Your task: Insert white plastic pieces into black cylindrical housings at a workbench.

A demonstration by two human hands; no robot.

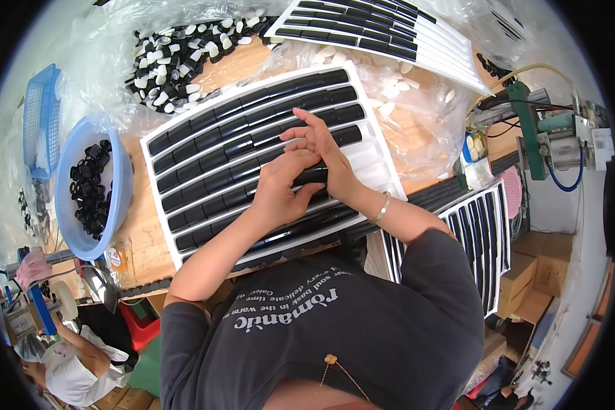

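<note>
A white ribbed tray (378, 133) lies in front of me, with several curved rows of glossy black cylindrical pieces (249, 123) in its grooves. Over its right half, my left hand (283, 188) is closed around a short black cylindrical piece (310, 176), thumb along its near side. My right hand (331, 164) has its palm against the right end of that piece. Its fingers are stretched out and slightly apart, reaching left above the rows. The right ends of some grooves show bare white. My hands hide part of the middle rows.
A blue basin (123, 198) of small black parts stands left, near a blue basket (42, 102). Black and white caps (177, 61) lie heaped behind. Another filled tray (451, 55) is at the back right. A green-framed machine (522, 123) stands right; another person (82, 362) sits lower left.
</note>
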